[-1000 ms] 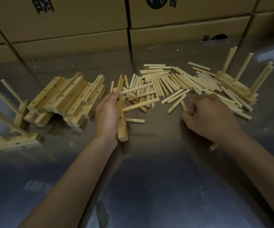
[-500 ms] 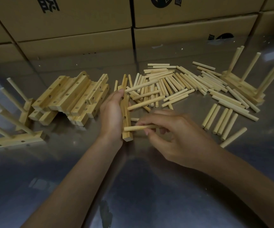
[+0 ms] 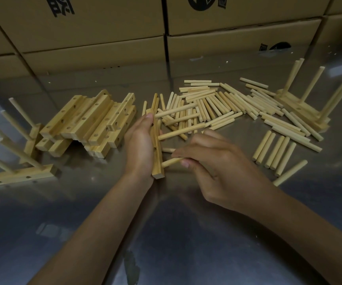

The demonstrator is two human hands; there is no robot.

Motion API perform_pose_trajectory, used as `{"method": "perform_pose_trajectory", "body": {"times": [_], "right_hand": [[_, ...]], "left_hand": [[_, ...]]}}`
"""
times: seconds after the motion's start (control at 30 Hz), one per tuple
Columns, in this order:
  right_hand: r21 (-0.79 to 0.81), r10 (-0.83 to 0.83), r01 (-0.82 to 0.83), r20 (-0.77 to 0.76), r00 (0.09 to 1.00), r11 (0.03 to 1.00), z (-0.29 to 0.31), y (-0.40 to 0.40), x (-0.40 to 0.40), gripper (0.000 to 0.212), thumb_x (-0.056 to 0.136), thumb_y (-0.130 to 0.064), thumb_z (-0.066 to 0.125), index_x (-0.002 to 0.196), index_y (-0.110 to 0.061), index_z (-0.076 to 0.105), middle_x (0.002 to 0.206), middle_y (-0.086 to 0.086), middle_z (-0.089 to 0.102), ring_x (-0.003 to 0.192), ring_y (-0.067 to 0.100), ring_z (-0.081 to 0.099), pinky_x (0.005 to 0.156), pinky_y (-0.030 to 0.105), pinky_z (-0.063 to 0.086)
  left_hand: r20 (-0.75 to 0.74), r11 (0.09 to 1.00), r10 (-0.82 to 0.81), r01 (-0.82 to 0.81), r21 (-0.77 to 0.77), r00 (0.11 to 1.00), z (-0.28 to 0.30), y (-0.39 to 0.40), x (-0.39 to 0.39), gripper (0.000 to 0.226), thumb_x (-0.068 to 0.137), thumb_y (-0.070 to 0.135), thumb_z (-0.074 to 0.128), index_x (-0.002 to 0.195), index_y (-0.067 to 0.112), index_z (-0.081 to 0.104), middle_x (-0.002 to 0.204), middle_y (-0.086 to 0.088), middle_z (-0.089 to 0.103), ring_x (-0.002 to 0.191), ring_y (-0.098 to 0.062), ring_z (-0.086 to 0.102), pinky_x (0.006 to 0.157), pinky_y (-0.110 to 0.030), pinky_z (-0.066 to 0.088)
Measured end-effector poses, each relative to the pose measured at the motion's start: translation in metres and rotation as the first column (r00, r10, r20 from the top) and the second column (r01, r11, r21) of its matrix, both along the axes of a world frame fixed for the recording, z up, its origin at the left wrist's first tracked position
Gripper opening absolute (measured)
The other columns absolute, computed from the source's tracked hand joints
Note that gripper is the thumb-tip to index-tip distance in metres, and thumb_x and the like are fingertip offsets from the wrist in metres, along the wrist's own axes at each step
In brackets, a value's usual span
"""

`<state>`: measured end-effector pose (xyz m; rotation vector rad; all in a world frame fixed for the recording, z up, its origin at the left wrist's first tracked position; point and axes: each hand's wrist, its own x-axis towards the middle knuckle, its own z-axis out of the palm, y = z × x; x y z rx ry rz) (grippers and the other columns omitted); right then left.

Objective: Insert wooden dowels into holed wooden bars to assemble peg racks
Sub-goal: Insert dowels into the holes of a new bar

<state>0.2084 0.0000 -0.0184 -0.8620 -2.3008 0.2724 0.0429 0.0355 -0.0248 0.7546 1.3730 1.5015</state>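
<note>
Two hands work one holed bar (image 3: 157, 153) at the middle of the steel tabletop (image 3: 166, 233).
The left hand (image 3: 140, 145) grips the bar on edge; the right hand (image 3: 211, 171) pinches a dowel (image 3: 171, 161) whose tip touches the bar's near end. Farther along it, more dowels already stick out. Beyond lie loose dowels (image 3: 217, 103), stacked bars (image 3: 92, 122) toward the left edge, finished racks (image 3: 309, 103) at both sides, and cardboard boxes (image 3: 104, 23) along the far edge.

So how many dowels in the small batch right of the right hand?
6 dowels: a row of five side by side, a lone dowel angled just nearer; none look hidden.
</note>
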Motion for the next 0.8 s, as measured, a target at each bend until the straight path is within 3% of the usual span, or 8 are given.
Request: {"method": "perform_pose_trajectory", "body": {"times": [0.1, 0.23, 0.33, 0.43, 0.6, 0.63, 0.7, 0.8], "right_hand": [[-0.046, 0.005, -0.006, -0.032, 0.999, 0.999, -0.001, -0.001, -0.001, 0.019, 0.093, -0.006, 0.061, 0.107, -0.012, 0.072, 0.089, -0.001, 0.061, 0.086, 0.014, 0.052, 0.071, 0.029, 0.044], [-0.1, -0.011, 0.003, -0.079, 0.997, 0.995, 0.001, -0.003, 0.0, 0.018, 0.091, -0.005, 0.063, 0.102, -0.013, 0.074, 0.082, -0.008, 0.059, 0.076, 0.001, 0.048, 0.066, 0.012, 0.032], [-0.164, -0.018, 0.0, -0.111, 0.994, 0.986, 0.002, -0.004, -0.001, 0.019, 0.091, -0.005, 0.064, 0.103, -0.014, 0.075, 0.081, -0.008, 0.062, 0.071, 0.002, 0.052, 0.062, 0.01, 0.034], [-0.211, -0.02, 0.005, -0.068, 0.998, 0.978, 0.003, -0.003, 0.001, 0.016, 0.092, -0.01, 0.064, 0.102, -0.019, 0.073, 0.083, -0.01, 0.064, 0.073, 0.005, 0.055, 0.06, 0.014, 0.036], [-0.135, -0.052, 0.081, 0.21, 0.976, 0.987, 0.004, 0.004, 0.013, 0.006, 0.1, -0.03, 0.047, 0.102, -0.031, 0.052, 0.067, -0.014, 0.054, 0.058, 0.005, 0.05, 0.051, 0.019, 0.029], [-0.157, -0.066, 0.095, 0.179, 0.982, 0.983, 0.005, 0.006, 0.015, 0.006, 0.1, -0.034, 0.043, 0.101, -0.03, 0.049, 0.068, -0.01, 0.058, 0.056, 0.007, 0.052, 0.049, 0.023, 0.034], [-0.356, -0.076, 0.035, -0.102, 0.992, 0.934, 0.011, 0.007, 0.016, 0.008, 0.1, -0.034, 0.045, 0.1, -0.026, 0.047, 0.075, -0.004, 0.069, 0.057, 0.008, 0.058, 0.052, 0.025, 0.044], [-0.545, -0.113, -0.236, -0.53, 0.841, 0.805, 0.019, 0.004, 0.013, 0.01, 0.096, -0.021, 0.056, 0.1, -0.012, 0.053, 0.089, 0.004, 0.074, 0.076, 0.011, 0.068, 0.066, 0.02, 0.051]], "left_hand": [[0.009, 1.0, -0.003, 0.002, 0.019, 1.0, -0.001, 0.0, 0.001, 0.031, 0.102, 0.036, 0.049, 0.112, 0.015, 0.069, 0.096, -0.005, 0.061, 0.093, -0.027, 0.055, 0.095, -0.05, 0.046], [0.028, 0.999, -0.011, 0.01, 0.031, 1.0, 0.0, -0.002, 0.0, 0.039, 0.103, 0.037, 0.048, 0.123, 0.008, 0.066, 0.074, 0.006, 0.059, 0.065, -0.014, 0.052, 0.064, -0.029, 0.045], [0.009, 0.997, -0.026, 0.026, 0.073, 1.0, 0.001, -0.005, 0.0, 0.029, 0.104, 0.036, 0.046, 0.09, 0.021, 0.066, 0.061, 0.008, 0.054, 0.051, -0.01, 0.046, 0.045, -0.024, 0.038], [-0.025, 0.997, 0.002, 0.0, 0.079, 1.0, 0.002, -0.004, 0.001, 0.031, 0.104, 0.035, 0.046, 0.101, 0.015, 0.069, 0.065, 0.008, 0.056, 0.057, -0.011, 0.05, 0.049, -0.025, 0.041], [0.013, 0.995, 0.066, -0.067, 0.077, 0.998, 0.008, 0.001, -0.002, 0.027, 0.104, 0.033, 0.047, 0.095, 0.019, 0.069, 0.077, -0.002, 0.057, 0.064, -0.013, 0.055, 0.054, -0.024, 0.047], [0.06, 0.994, 0.094, -0.097, 0.046, 0.994, 0.009, 0.003, -0.004, 0.026, 0.104, 0.033, 0.048, 0.098, 0.018, 0.068, 0.079, -0.003, 0.057, 0.064, -0.012, 0.056, 0.054, -0.023, 0.048], [0.126, 0.993, 0.121, -0.121, -0.012, 0.985, 0.01, 0.004, -0.008, 0.026, 0.104, 0.034, 0.049, 0.108, 0.017, 0.067, 0.079, -0.001, 0.057, 0.061, -0.01, 0.057, 0.053, -0.022, 0.047], [0.141, 0.996, 0.093, -0.09, -0.027, 0.986, 0.008, 0.001, -0.006, 0.028, 0.104, 0.034, 0.047, 0.112, 0.014, 0.066, 0.072, 0.0, 0.057, 0.055, -0.01, 0.054, 0.049, -0.022, 0.044]]}}
